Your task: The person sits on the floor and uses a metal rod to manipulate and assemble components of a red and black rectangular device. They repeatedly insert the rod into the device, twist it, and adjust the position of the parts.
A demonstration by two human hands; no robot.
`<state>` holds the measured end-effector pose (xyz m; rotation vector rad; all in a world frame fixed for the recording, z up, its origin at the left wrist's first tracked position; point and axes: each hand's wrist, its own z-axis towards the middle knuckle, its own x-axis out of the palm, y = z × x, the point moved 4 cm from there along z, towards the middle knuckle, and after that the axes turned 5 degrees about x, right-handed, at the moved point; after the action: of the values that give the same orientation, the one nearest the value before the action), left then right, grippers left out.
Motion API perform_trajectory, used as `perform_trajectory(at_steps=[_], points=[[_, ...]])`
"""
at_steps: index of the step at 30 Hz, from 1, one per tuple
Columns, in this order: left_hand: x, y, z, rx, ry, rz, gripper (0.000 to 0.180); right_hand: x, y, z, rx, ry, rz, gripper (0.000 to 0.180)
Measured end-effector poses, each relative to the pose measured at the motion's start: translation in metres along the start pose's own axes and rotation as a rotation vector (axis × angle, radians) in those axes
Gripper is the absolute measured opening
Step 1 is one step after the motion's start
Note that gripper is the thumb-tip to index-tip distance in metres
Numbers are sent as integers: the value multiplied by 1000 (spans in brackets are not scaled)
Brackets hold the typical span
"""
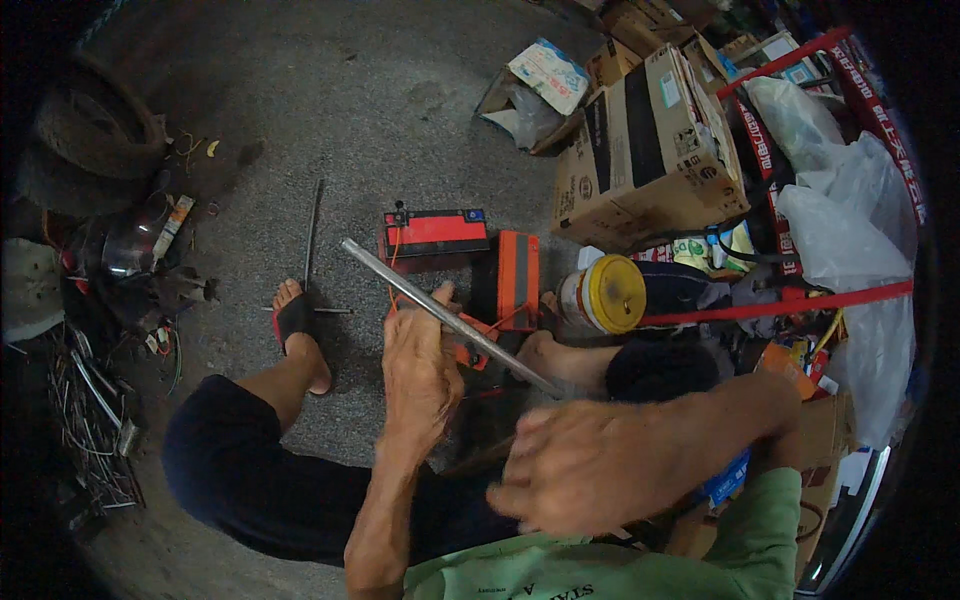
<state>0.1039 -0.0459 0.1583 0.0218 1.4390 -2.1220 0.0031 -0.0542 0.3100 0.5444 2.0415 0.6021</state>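
Observation:
A silvery metal tube slants across the middle, from upper left down to lower right. My left hand is closed around it, fingers wrapped over its middle part. Close to the tube's lower end is my right hand, smeared by motion; its fingers look bent, but whether they hold anything is unclear. Beyond my left hand, a black battery with a red top rests on the ground. Beside it stands an orange-faced battery. Orange wires run from the red-topped battery down behind my left hand.
A thin metal rod lies on the ground by my left foot. A yellow-lidded tub is right of the batteries. Cardboard boxes and plastic sheeting crowd the right. Tyres and loose metal scraps lie left.

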Motion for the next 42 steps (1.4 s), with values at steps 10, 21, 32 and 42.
perform_trajectory(at_steps=[10,21,32,42], points=[[-10,0,1,95,-133,178,30,-20,-23,-44,294,-218,-83,29],[-5,-3,10,171,-157,277,30,-6,-40,-76,427,-319,-160,23],[3,10,-5,-26,68,21,28,-50,-65,-16,217,-904,-113,22],[-9,37,-28,-142,-68,-86,42,-46,-46,50,-108,-807,-523,26]])
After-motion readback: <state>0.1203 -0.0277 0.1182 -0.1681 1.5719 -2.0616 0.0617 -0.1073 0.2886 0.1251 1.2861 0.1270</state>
